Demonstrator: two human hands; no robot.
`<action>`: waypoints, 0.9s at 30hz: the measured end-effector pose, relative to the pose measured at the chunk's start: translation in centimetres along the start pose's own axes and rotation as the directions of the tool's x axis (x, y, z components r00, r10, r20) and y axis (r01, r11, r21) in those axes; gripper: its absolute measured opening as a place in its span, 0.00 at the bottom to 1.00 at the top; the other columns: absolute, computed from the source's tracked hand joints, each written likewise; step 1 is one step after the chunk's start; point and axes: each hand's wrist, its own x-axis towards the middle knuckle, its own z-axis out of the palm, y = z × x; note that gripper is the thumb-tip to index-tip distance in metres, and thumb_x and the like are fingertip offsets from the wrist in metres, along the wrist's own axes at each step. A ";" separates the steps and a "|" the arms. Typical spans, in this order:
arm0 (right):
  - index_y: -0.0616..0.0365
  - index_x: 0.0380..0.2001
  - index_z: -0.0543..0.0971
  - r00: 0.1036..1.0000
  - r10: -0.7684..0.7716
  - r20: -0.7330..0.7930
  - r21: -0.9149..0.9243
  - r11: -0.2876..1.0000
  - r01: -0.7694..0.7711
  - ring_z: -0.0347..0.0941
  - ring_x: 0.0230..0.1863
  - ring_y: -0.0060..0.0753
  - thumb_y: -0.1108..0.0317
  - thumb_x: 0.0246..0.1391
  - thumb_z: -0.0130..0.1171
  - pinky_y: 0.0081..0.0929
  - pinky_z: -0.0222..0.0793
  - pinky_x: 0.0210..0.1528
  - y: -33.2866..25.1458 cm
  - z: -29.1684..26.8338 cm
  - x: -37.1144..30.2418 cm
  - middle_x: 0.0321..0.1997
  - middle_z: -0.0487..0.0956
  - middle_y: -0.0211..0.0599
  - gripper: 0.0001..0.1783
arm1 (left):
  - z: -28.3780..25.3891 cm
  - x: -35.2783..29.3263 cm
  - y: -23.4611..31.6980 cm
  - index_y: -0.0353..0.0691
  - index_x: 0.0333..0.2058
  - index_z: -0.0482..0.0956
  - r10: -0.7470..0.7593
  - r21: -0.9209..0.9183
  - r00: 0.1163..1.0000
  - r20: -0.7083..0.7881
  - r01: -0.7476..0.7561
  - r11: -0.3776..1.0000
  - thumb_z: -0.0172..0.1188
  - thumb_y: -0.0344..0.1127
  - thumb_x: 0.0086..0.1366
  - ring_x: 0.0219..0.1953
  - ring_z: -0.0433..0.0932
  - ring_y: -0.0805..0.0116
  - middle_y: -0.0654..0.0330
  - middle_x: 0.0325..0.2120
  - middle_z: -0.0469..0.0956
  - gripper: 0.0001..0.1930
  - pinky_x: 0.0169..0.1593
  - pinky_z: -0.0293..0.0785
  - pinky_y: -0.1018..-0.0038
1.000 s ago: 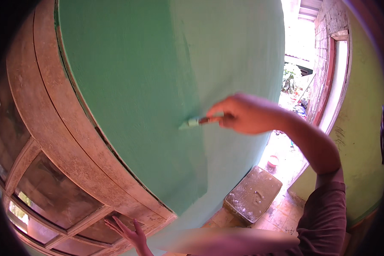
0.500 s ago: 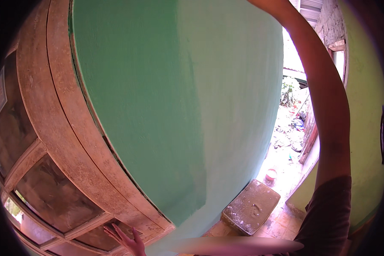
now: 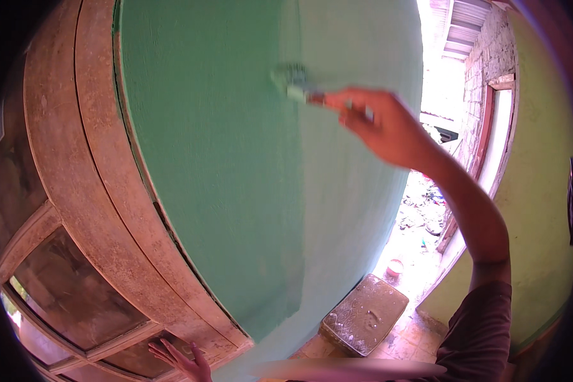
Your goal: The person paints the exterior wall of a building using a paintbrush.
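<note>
I have the right hand (image 3: pixel 391 127) raised in front of the wall, its fingers pinched around the handle of a paintbrush (image 3: pixel 297 93). The brush sticks out to the left of those fingers, its reddish-brown handle toward me and its pale green bristle end at the wall; blur there keeps me from telling how firmly the bristles press. Directly left of the fingers, the brush sits where the dark green paint (image 3: pixel 216 153) borders the lighter green paint (image 3: pixel 356 184), which spreads behind and below the hand.

The left hand (image 3: pixel 188 364) is far below and to the left of the right fingers. I see its own fingers spread, palm bare, gripping nothing. They are in front of the lower part of a weathered wooden frame (image 3: pixel 108 210), near one of its dark glass panes (image 3: pixel 76 290); I can't tell whether they touch it.

Well below the right fingers, a brownish, paint-spattered box (image 3: pixel 366 315) rests on the tiled floor (image 3: pixel 420 340). Just beyond the box I make out a small reddish container (image 3: pixel 395 267). To the right of the fingers, past the forearm, stands a yellow-green wall (image 3: pixel 538 172).
</note>
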 end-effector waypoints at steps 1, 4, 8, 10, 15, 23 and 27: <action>0.60 0.44 0.79 0.995 0.025 0.096 0.026 0.999 -0.028 0.65 0.17 0.25 0.75 0.56 0.53 0.26 0.59 0.22 -0.5 0.6 -1.4 0.19 0.73 0.37 0.13 | 0.0 0.0 0.2 0.40 0.68 0.47 -0.005 0.003 1.000 0.001 0.005 1.000 0.53 0.47 0.64 0.70 0.34 0.40 0.43 0.69 0.37 0.39 0.68 0.31 0.45; 0.60 0.44 0.78 0.938 0.090 0.335 0.058 0.992 -0.116 0.69 0.20 0.31 0.74 0.55 0.53 0.31 0.62 0.25 -1.5 1.1 -4.4 0.21 0.76 0.41 0.13 | 0.2 0.2 0.8 0.40 0.68 0.46 -0.001 -0.018 1.000 -0.021 0.001 1.000 0.53 0.47 0.65 0.70 0.32 0.40 0.42 0.69 0.36 0.39 0.68 0.29 0.44; 0.61 0.47 0.77 0.753 0.109 0.649 0.070 0.977 -0.203 0.75 0.26 0.26 0.73 0.56 0.57 0.27 0.68 0.31 -1.6 1.1 -4.5 0.28 0.80 0.42 0.15 | 0.8 0.1 0.4 0.39 0.68 0.44 -0.014 0.017 0.999 -0.038 0.015 1.000 0.52 0.48 0.65 0.70 0.31 0.40 0.42 0.69 0.35 0.39 0.68 0.27 0.45; 0.60 0.47 0.77 0.726 0.129 0.676 0.043 0.976 -0.213 0.73 0.25 0.24 0.72 0.56 0.58 0.28 0.67 0.31 -1.3 0.7 -3.1 0.26 0.78 0.38 0.15 | 1.1 -0.1 0.3 0.39 0.68 0.44 -0.009 0.019 0.999 -0.039 0.009 1.000 0.52 0.48 0.66 0.70 0.31 0.40 0.42 0.69 0.34 0.39 0.68 0.27 0.45; 0.54 0.43 0.80 0.843 0.060 0.535 0.004 0.997 -0.073 0.69 0.28 0.19 0.72 0.54 0.60 0.23 0.66 0.33 -0.5 -2.9 2.7 0.23 0.75 0.29 0.12 | 0.7 0.0 0.5 0.38 0.68 0.44 -0.006 0.018 0.999 -0.040 0.007 1.000 0.52 0.49 0.66 0.70 0.31 0.39 0.41 0.69 0.34 0.39 0.68 0.27 0.44; 0.60 0.39 0.81 0.999 0.052 -0.004 -0.294 0.954 -0.051 0.72 0.26 0.28 0.67 0.54 0.58 0.28 0.67 0.32 -3.4 -9.9 10.7 0.24 0.78 0.36 0.11 | 0.3 0.1 -0.3 0.42 0.68 0.44 0.012 -0.039 1.000 -0.011 -0.012 0.999 0.52 0.58 0.63 0.67 0.31 0.28 0.35 0.67 0.34 0.44 0.62 0.31 0.32; 0.59 0.39 0.82 0.984 0.048 -0.173 -0.277 0.956 -0.095 0.67 0.24 0.22 0.65 0.54 0.59 0.24 0.65 0.31 -4.3 -10.1 11.8 0.23 0.76 0.31 0.12 | 1.0 0.0 -0.2 0.41 0.69 0.42 -0.009 -0.076 0.999 0.035 0.011 0.997 0.52 0.62 0.62 0.67 0.28 0.25 0.33 0.67 0.30 0.47 0.61 0.29 0.29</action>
